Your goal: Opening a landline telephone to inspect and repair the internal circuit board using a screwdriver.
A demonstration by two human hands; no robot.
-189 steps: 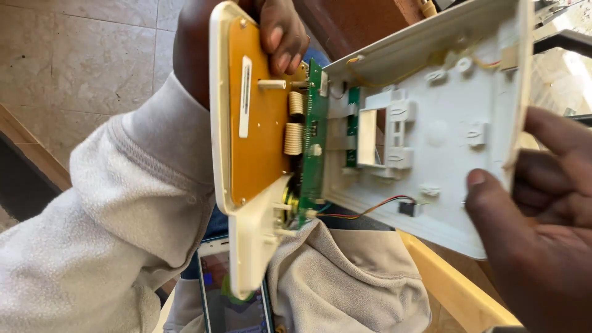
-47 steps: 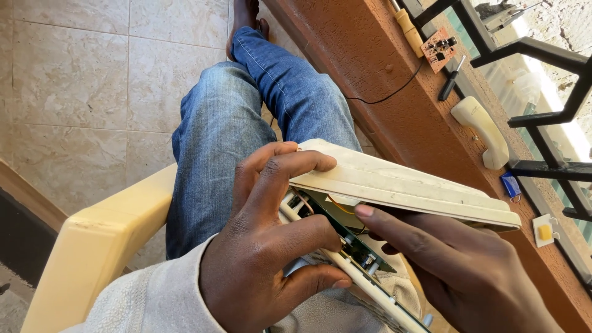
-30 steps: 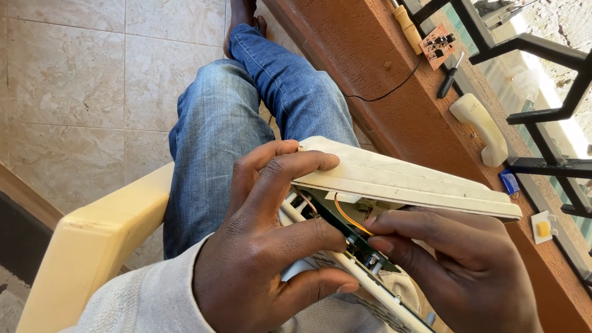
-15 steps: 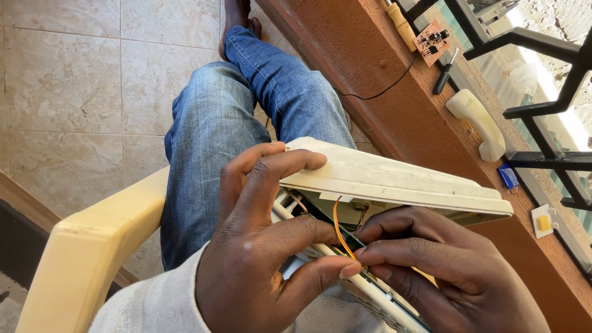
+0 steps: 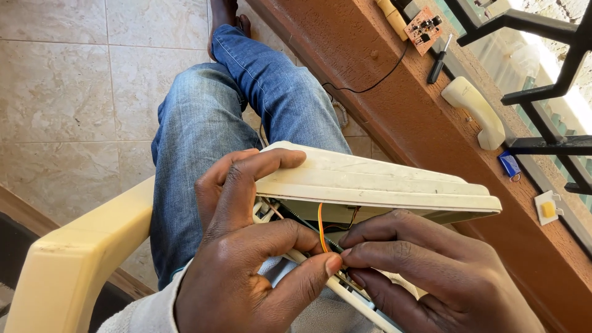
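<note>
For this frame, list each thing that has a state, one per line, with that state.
Cream plastic casing: split open, upper shell lifted, insides showing.
Orange wire: looped out of the gap, near the fingertips of both hands.
Left hand: grip on the casing's near end.
Right hand: fingertips pinched together at the gap.
Handset: lying on the ledge.
Screwdriver: lying on the ledge.
Small circuit board: bare, on the ledge.

Your left hand (image 5: 246, 246) grips the cream plastic casing (image 5: 370, 185) over your lap, index finger across its top edge. Your right hand (image 5: 431, 277), at five o'clock, pinches by the orange wire (image 5: 320, 219). A cream handset (image 5: 475, 111) lies on the ledge (image 5: 382, 105) at two o'clock.
</note>
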